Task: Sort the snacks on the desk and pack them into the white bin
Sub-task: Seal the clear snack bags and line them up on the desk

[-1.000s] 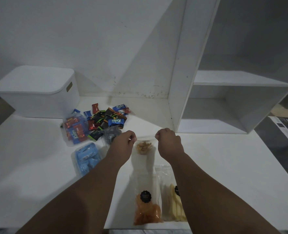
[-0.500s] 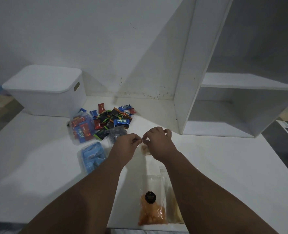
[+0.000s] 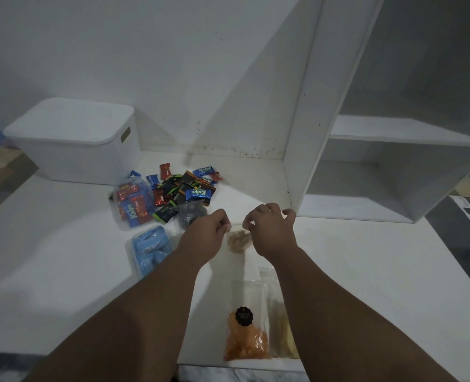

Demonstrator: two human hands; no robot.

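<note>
The left hand (image 3: 207, 235) and right hand (image 3: 270, 230), slightly apart, each pinch the top edge of a small clear plastic bag of pale brown snacks (image 3: 238, 241), seemingly just above the white table (image 3: 62, 271); light, limp and slippery, it should handle best by that edge.

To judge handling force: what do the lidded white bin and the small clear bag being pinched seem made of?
The lidded white bin is probably matte moulded plastic, given its rounded corners and cut-out handle slot. The small clear bag of brown snack is likely thin plastic film, as its contents show through; its sheen is hard to judge.
</note>
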